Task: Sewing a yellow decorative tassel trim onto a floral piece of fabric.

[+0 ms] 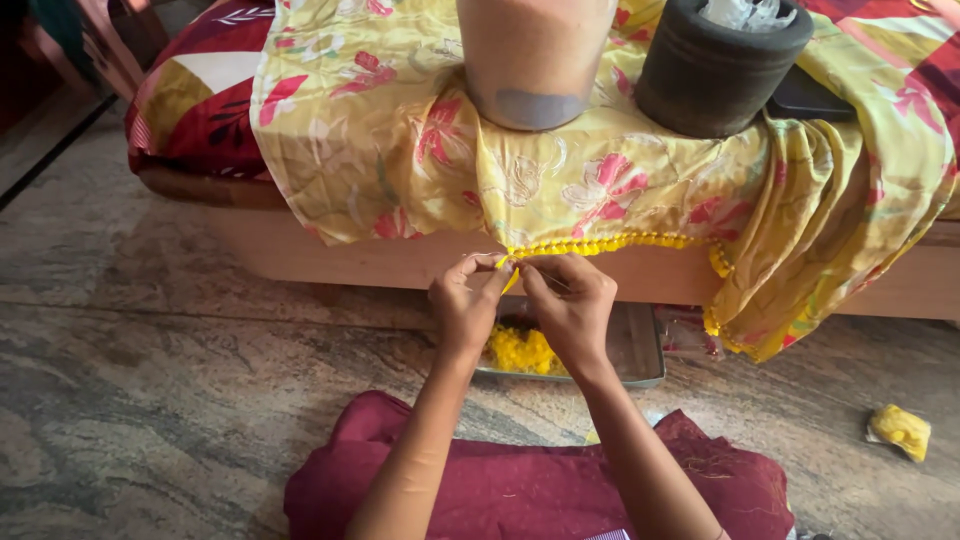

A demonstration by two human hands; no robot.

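A yellow cloth with pink flowers [400,140] hangs over the edge of a low wooden bed. A row of small yellow tassels [610,243] runs along its lower hem. My left hand [465,300] and my right hand [570,300] meet at the hem's left end, fingers pinched on the cloth edge and a yellow tassel there. Below the hands, a metal tray [640,350] on the floor holds a heap of yellow thread [520,350].
A tall pale container [535,60] and a dark round pot [715,70] stand on the cloth on the bed. A yellow wad [900,430] lies on the stone floor at right. A maroon garment [520,480] covers my lap. A clear packet [685,335] sits beside the tray.
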